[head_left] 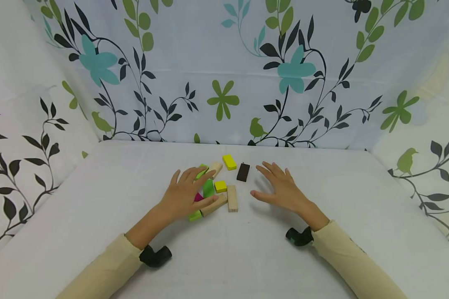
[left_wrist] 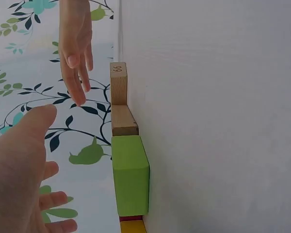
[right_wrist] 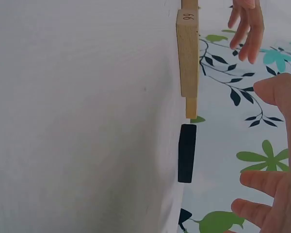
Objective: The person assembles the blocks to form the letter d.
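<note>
Several small blocks lie in a loose cluster on the table. My left hand (head_left: 183, 195) hovers over the cluster's left side, fingers spread, and hides part of it. Around it are a green block (head_left: 208, 189), a magenta block (head_left: 198, 197), a lime block (head_left: 195, 216) and a slanting wooden block (head_left: 215, 205). An upright-numbered wooden block (left_wrist: 119, 83) shows in the left wrist view. My right hand (head_left: 284, 191) is held right of the black block (head_left: 243, 172), fingers apart, holding nothing. A wooden block (head_left: 232, 199) and a small yellow block (head_left: 220, 186) lie between the hands.
Farther back are a yellow block (head_left: 229, 162) and another wooden block (head_left: 216, 169). White cloth covers the table (head_left: 224, 261). A leaf-patterned curtain (head_left: 194, 62) rises behind it and at both sides. Dark wrist devices (head_left: 156, 256) sit at both sleeve cuffs.
</note>
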Demonstrator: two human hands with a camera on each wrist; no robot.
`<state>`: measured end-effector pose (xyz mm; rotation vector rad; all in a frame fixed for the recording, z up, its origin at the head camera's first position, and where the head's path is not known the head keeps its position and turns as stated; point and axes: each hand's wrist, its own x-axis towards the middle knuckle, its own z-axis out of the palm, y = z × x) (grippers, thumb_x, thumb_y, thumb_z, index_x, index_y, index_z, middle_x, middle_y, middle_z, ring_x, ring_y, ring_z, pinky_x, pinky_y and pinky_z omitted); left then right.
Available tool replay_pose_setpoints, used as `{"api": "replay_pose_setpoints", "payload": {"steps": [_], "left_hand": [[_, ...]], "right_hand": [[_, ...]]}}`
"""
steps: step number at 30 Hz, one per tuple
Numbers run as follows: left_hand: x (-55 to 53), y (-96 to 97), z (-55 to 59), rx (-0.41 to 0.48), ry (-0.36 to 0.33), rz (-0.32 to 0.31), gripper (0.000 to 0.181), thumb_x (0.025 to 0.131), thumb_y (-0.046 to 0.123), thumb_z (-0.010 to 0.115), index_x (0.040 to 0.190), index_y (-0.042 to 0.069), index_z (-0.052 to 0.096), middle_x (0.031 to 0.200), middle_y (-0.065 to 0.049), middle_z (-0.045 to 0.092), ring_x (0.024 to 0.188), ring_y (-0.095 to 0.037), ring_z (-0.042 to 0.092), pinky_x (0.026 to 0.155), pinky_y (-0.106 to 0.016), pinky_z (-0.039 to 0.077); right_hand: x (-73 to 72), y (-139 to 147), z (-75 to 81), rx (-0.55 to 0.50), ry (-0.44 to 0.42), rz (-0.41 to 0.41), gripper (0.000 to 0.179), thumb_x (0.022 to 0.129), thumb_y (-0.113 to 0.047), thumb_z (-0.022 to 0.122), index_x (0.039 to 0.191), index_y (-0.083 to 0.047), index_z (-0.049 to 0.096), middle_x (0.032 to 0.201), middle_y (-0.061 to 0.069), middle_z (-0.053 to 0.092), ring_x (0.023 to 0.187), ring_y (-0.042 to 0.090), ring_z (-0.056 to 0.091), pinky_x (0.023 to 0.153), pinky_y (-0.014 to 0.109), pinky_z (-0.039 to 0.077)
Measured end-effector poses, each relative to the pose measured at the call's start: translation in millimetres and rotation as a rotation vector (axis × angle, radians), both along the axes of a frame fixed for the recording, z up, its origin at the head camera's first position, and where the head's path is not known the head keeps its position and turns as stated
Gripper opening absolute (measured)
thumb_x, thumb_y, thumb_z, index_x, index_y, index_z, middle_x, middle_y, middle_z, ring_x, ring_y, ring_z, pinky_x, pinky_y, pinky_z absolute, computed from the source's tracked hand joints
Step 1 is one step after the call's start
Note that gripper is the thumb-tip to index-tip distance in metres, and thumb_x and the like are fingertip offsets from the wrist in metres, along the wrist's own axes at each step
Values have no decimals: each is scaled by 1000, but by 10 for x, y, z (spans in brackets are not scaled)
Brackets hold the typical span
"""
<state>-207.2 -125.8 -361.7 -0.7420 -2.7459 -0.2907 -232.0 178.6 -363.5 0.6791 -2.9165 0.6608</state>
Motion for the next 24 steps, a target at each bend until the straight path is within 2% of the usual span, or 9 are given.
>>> {"api": "replay_pose_setpoints", "payload": {"steps": [3, 5, 9, 13, 16, 20, 24], "left_hand": [[31, -10, -12, -4, 29, -44, 63, 91, 53, 59, 144, 21, 46, 144, -11, 45, 130, -34, 45, 105, -62, 31], [50, -19, -19, -1, 24, -77, 59, 92, 48, 61, 143, 20, 47, 141, -11, 48, 127, -33, 47, 103, -60, 34], [84, -41, -24, 31, -41, -163, 50, 94, 38, 63, 138, 17, 52, 135, -10, 52, 126, -29, 49, 100, -58, 36], [78, -59, -38, 74, -137, -268, 41, 94, 30, 64, 131, 15, 58, 129, -7, 55, 120, -23, 51, 97, -53, 38], [62, -74, -48, 97, -181, -325, 38, 94, 27, 64, 129, 15, 60, 126, -3, 56, 113, -18, 54, 94, -48, 40], [40, -89, -52, 109, -195, -351, 33, 93, 27, 65, 125, 16, 63, 122, 0, 58, 107, -14, 55, 91, -45, 41], [24, -96, -55, 86, -202, -366, 26, 92, 25, 66, 117, 16, 68, 116, 3, 61, 105, -15, 56, 88, -43, 42]], "right_hand": [[8, -28, -4, -41, -17, 34, 82, 85, -54, 65, 152, -16, 34, 159, 10, 25, 147, 36, 16, 115, 61, 13], [13, -57, 0, -68, -44, 63, 82, 85, -52, 67, 151, -16, 35, 159, 9, 25, 147, 35, 18, 113, 61, 20], [24, -127, 3, -92, -89, 114, 82, 83, -50, 70, 151, -17, 37, 159, 8, 27, 146, 33, 23, 109, 61, 29], [19, -189, -8, -107, -118, 165, 76, 84, -47, 70, 148, -18, 42, 157, 7, 31, 143, 32, 29, 108, 60, 33], [2, -217, -19, -132, -130, 214, 70, 85, -43, 71, 145, -17, 46, 152, 7, 38, 140, 32, 35, 108, 58, 34], [-35, -235, -49, -190, -154, 296, 63, 85, -32, 73, 140, -11, 51, 146, 7, 46, 137, 30, 40, 110, 55, 33], [-70, -245, -97, -223, -182, 382, 59, 85, -23, 75, 138, -9, 53, 145, 10, 48, 137, 30, 40, 112, 52, 31]]}}
